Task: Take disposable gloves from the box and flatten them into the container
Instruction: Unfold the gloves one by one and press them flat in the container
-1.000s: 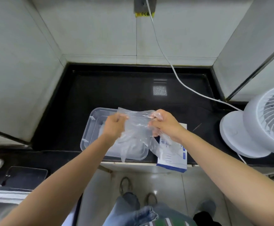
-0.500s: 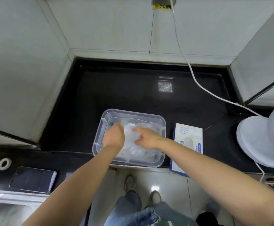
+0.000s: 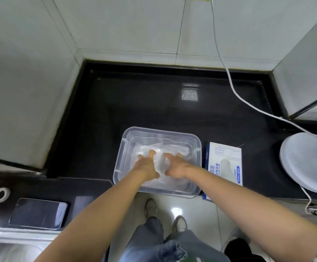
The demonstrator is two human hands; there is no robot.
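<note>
Plastic glove (image 3: 160,164) is being pressed flat inside the container (image 3: 160,131) by left hand (image 3: 146,167) and right hand (image 3: 176,165), fingers spread, nothing gripped. Likely next: another is being called for from the box (image 3: 223,163).

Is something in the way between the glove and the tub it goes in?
No, nothing visible. The glove already lies inside the tub, with the left hand and the right hand pressing on it.

Clear plastic container (image 3: 197,140), filmy gloves (image 3: 160,163), glossy black counter (image 3: 154,103)
</note>
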